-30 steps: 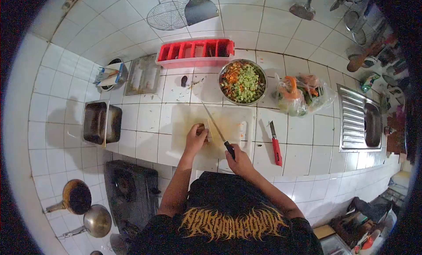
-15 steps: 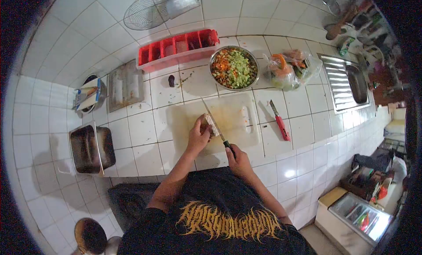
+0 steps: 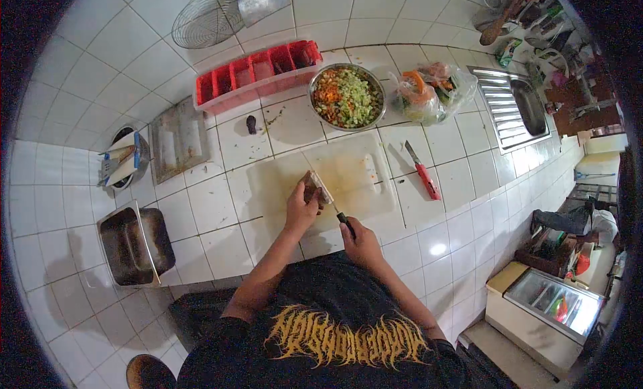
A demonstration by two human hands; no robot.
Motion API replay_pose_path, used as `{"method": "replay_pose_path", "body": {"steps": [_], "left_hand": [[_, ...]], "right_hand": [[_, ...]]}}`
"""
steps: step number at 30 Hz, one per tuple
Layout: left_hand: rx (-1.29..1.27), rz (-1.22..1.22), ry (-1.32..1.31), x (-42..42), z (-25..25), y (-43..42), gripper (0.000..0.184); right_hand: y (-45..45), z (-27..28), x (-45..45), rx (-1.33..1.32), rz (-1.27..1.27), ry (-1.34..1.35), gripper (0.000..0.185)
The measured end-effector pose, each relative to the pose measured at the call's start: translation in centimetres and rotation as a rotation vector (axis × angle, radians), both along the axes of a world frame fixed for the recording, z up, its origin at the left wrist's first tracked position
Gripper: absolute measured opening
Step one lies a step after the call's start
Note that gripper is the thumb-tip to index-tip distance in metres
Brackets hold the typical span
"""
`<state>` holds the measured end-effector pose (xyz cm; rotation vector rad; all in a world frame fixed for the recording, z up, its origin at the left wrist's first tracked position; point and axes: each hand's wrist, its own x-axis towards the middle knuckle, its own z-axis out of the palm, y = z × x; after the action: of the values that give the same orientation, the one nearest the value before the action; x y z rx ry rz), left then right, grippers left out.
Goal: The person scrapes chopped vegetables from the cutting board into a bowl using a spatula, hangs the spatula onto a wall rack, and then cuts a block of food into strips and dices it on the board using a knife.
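Over the cutting board (image 3: 362, 168), my left hand (image 3: 301, 205) is closed round a small brown block of food (image 3: 315, 186) with a pale cut face. Its exact kind is unclear, and my fingers hide part of it. My right hand (image 3: 362, 240) grips the dark handle of a kitchen knife (image 3: 343, 219). The thin blade runs up and left along the right side of the block, seen nearly edge-on. I cannot tell whether it is cutting in. To the right of the board lies a second knife (image 3: 423, 174) with a red handle.
Behind the board stand a steel bowl (image 3: 382, 111) of diced vegetables, a red compartment box (image 3: 254, 81) and a plastic bag (image 3: 435, 94) of vegetables. A dark scrap (image 3: 251, 124) lies nearby. A steel pan (image 3: 137, 245) is at left, a sink (image 3: 529, 107) at right.
The blade has turned more edge-on and sits closer against the block, its broad side less visible. Both hands stay in nearly the same place. The whole view has shifted slightly.
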<state>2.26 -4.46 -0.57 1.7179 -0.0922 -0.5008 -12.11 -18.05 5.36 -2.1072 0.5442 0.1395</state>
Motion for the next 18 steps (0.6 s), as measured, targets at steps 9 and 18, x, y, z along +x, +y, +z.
{"method": "replay_pose_path", "body": {"steps": [9, 18], "left_hand": [[0.023, -0.011, -0.01, -0.1, 0.3, 0.1, 0.053], [-0.007, 0.006, -0.042, -0.2, -0.8, -0.2, 0.054]], "right_hand": [[-0.3, 1.5, 0.8, 0.049, 0.023, 0.087, 0.033], [-0.2, 1.1, 1.4, -0.092, 0.111, 0.198, 0.028]]}}
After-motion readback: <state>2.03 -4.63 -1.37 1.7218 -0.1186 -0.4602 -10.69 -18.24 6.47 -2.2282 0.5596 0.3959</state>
